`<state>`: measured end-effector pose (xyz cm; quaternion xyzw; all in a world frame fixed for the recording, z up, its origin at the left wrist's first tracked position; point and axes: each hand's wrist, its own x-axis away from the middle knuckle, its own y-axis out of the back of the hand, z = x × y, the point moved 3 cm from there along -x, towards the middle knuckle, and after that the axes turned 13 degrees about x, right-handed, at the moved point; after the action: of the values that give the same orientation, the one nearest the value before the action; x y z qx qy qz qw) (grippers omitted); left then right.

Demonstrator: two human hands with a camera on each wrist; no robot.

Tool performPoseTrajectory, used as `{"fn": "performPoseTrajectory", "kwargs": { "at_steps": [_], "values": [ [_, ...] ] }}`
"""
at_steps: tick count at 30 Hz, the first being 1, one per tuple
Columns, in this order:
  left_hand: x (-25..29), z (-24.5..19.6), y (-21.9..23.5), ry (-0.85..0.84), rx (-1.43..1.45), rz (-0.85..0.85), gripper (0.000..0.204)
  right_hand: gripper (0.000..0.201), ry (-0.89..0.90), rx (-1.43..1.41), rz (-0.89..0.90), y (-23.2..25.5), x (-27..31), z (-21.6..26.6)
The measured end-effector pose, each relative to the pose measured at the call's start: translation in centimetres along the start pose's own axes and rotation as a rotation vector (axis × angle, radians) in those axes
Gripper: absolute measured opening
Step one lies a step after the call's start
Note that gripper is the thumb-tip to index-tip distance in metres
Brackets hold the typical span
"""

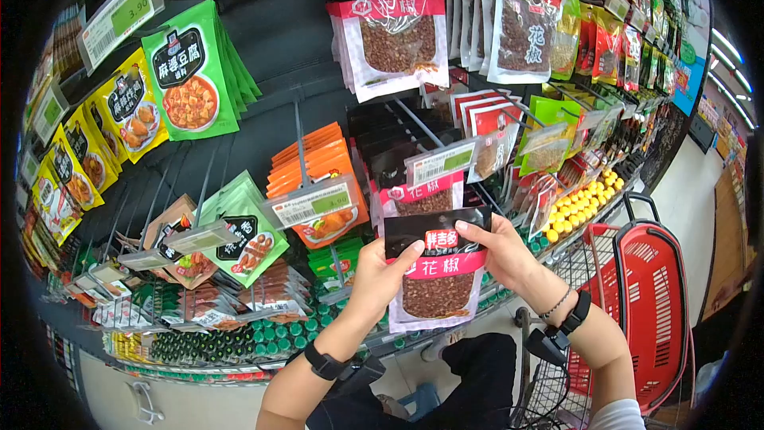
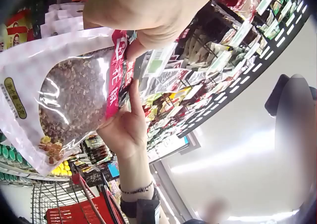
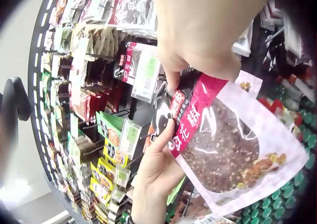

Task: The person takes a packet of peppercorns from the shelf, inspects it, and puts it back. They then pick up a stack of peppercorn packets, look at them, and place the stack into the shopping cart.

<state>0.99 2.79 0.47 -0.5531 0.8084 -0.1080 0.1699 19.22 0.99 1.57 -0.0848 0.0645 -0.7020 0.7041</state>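
Note:
A bag of Sichuan peppercorns (image 1: 436, 296), with a black top, a pink band and a clear window onto reddish-brown husks, is held upright in front of the shelf by both hands. My left hand (image 1: 379, 272) grips its left edge, thumb on the front near the pink band. On the opposite edge, my right hand (image 1: 511, 253) pinches the black top with its thumb across the front. The left wrist view shows the bag (image 2: 74, 92) close up, with fingers tucked behind it. Matching peppercorn bags (image 1: 404, 40) hang on hooks above and behind.
A red shopping basket (image 1: 654, 310) sits on a wire cart at the right. Orange seasoning packets (image 1: 318, 183) and green packets (image 1: 195, 72) hang to the left. Price tags (image 1: 442, 161) jut out on hooks, and green-capped bottles (image 1: 278, 342) line the lower shelf.

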Motion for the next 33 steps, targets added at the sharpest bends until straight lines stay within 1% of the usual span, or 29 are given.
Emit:
{"fn": "performPoseTrajectory", "kwargs": {
  "at_steps": [2, 3, 5, 6, 7, 9, 10, 11, 13, 14, 17, 18, 19, 21, 23, 25, 26, 28, 29, 31, 32, 33],
  "values": [
    [-0.9, 0.2, -0.3, 0.020, 0.131, -0.011, 0.021, 0.015, -0.024, 0.005, -0.023, 0.1, -1.0, 0.1],
    [-2.4, -0.1, -0.3, 0.008, 0.137, -0.012, 0.021, 0.013, -0.002, 0.014, -0.051, -0.1, -2.4, 1.1],
    [-4.1, -0.5, -0.5, -0.053, 0.188, -0.019, 0.020, 0.013, 0.119, 0.009, -0.070, 0.1, -4.1, 1.5],
    [-4.6, -1.0, -0.8, -0.109, 0.202, -0.054, 0.017, 0.013, 0.163, 0.014, -0.066, -0.1, -4.5, 1.9],
    [-5.2, -1.3, -0.7, -0.116, 0.204, -0.054, 0.017, 0.013, 0.168, 0.017, -0.062, -0.3, -5.0, 2.1],
    [-6.1, -1.9, -0.5, -0.204, 0.080, -0.120, 0.016, 0.013, 0.329, 0.019, -0.079, -0.6, -5.7, 2.8],
    [-6.8, -2.0, -0.3, -0.228, 0.069, -0.129, 0.025, 0.013, 0.369, 0.017, -0.074, -0.6, -6.2, 3.0],
    [-7.2, -2.3, -0.4, -0.233, 0.074, -0.129, 0.025, 0.013, 0.373, 0.022, -0.071, -0.7, -6.8, 3.1],
    [-7.9, -2.7, -0.5, -0.225, 0.101, -0.209, 0.029, 0.012, 0.448, 0.092, -0.133, -0.9, -7.7, 3.5],
    [-8.6, -2.4, -0.3, -0.249, 0.049, -0.229, 0.034, 0.012, 0.443, 0.142, -0.168, -0.5, -8.3, 3.0],
    [-8.2, -2.7, -0.5, -0.243, -0.017, -0.260, 0.034, 0.011, 0.442, 0.194, -0.214, -0.4, -8.5, 2.9],
    [-8.1, -2.7, -0.6, -0.240, -0.049, -0.275, 0.034, 0.012, 0.482, 0.186, -0.220, -0.3, -8.2, 2.9],
    [-8.1, -2.5, -0.6, -0.243, -0.045, -0.279, 0.034, 0.012, 0.483, 0.190, -0.216, -0.4, -8.2, 2.9],
    [-7.9, -2.2, -0.8, -0.337, -0.046, -0.246, 0.032, 0.013, 0.486, 0.215, -0.250, -0.4, -8.0, 3.0],
    [-8.0, -2.2, -0.8, -0.318, -0.054, -0.266, 0.030, 0.014, 0.472, 0.230, -0.249, -0.4, -8.4, 2.9],
    [-8.5, -2.2, -0.7, -0.264, 0.000, -0.289, 0.032, 0.013, 0.451, 0.231, -0.256, -0.9, -8.9, 3.1],
    [-8.8, -2.2, -0.6, -0.266, 0.002, -0.289, 0.032, 0.013, 0.453, 0.233, -0.255, -1.2, -9.2, 3.1],
    [-9.6, -1.8, 0.0, -0.200, -0.048, -0.408, 0.024, 0.013, 0.509, 0.340, -0.349, -1.5, -9.7, 3.3],
    [-10.0, -1.8, 0.1, -0.202, -0.047, -0.408, 0.024, 0.013, 0.511, 0.340, -0.348, -1.7, -10.0, 3.4],
    [-10.6, -2.1, 0.2, -0.296, -0.026, -0.393, 0.026, 0.026, 0.565, 0.532, -0.481, -2.0, -10.7, 3.8],
    [-11.1, -1.8, 0.6, -0.301, -0.035, -0.357, 0.026, 0.037, 0.589, 0.611, -0.535, -1.6, -11.6, 3.4],
    [-11.8, -0.9, 1.2, -0.303, -0.036, -0.356, 0.026, 0.037, 0.591, 0.610, -0.535, -1.0, -12.6, 2.6]
  ]
}}
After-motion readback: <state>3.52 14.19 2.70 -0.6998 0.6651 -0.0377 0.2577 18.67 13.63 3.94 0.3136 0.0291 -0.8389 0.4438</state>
